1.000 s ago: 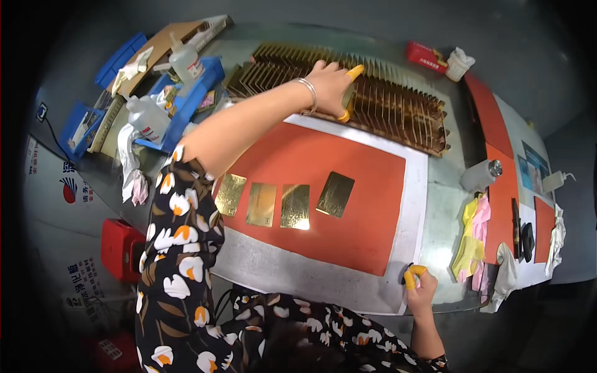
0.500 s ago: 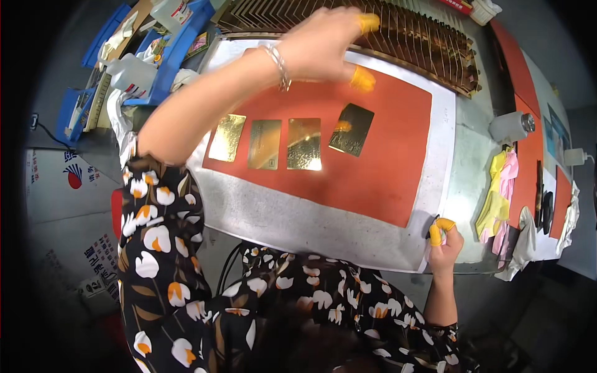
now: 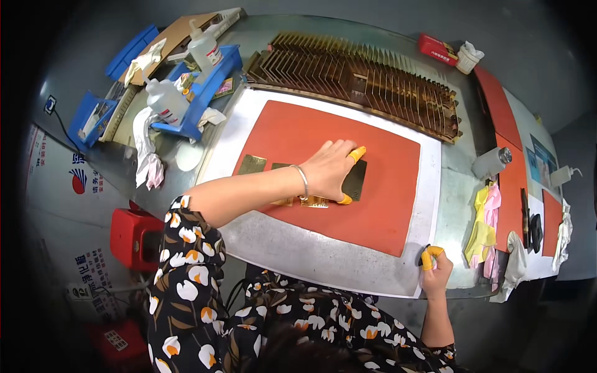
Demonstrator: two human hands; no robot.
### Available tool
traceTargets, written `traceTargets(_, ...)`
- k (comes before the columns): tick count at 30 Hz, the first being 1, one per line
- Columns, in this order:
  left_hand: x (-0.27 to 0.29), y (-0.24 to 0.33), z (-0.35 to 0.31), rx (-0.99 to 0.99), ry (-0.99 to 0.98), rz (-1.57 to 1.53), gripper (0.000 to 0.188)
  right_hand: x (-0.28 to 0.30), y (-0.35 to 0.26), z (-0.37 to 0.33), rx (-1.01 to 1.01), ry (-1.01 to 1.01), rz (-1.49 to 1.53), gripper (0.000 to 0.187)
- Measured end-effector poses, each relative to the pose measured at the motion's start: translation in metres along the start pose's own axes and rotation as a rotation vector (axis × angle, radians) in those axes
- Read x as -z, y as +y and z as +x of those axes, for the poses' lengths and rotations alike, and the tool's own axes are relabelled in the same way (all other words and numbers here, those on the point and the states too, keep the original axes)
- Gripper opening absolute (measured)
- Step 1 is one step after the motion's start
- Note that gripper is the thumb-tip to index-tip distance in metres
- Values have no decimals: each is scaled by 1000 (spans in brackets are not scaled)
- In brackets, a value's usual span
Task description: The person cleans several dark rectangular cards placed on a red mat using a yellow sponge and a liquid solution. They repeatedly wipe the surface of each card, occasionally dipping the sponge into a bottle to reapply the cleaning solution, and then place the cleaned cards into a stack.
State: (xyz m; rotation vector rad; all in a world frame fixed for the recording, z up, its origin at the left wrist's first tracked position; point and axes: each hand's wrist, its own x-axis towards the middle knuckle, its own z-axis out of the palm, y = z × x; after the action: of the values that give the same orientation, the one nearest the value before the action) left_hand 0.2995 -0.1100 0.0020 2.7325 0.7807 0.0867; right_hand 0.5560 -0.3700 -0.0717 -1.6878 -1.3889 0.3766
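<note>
A row of shiny gold-coloured metal plates lies on an orange-red mat (image 3: 385,214). My left hand (image 3: 329,171) reaches over the row, thumb and forefinger in yellow finger cots at opposite edges of the rightmost metal plate (image 3: 356,180). That plate looks darker, and the hand covers part of it. The leftmost plate (image 3: 252,164) shows partly beyond my forearm; the plates between are mostly hidden by my hand and wrist. By the table's front right corner, my right hand (image 3: 437,273) is closed, its cots bent round a small dark thing I cannot make out.
Behind the mat stands a metal rack (image 3: 354,81) with several upright plates. Squeeze bottles (image 3: 166,102) stand by a blue tray (image 3: 211,93) at left. To the right are a grey-capped bottle (image 3: 492,163) and yellow and pink cloths (image 3: 482,224). A red stool (image 3: 134,239) stands lower left.
My left hand has come down from near the rack to the rightmost plate, which now lies straighter. The view has shifted, showing more of the table's far side. My right hand stays at the corner.
</note>
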Motion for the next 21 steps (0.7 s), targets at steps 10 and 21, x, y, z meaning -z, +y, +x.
traceTargets(10, 92, -77, 65, -8, 220, 367, 94, 4, -7, 1, 19, -24, -6, 9)
traceTargets(21, -41, 24, -8, -95, 165, -93, 98, 8, -8, 0, -93, -91, 2, 10)
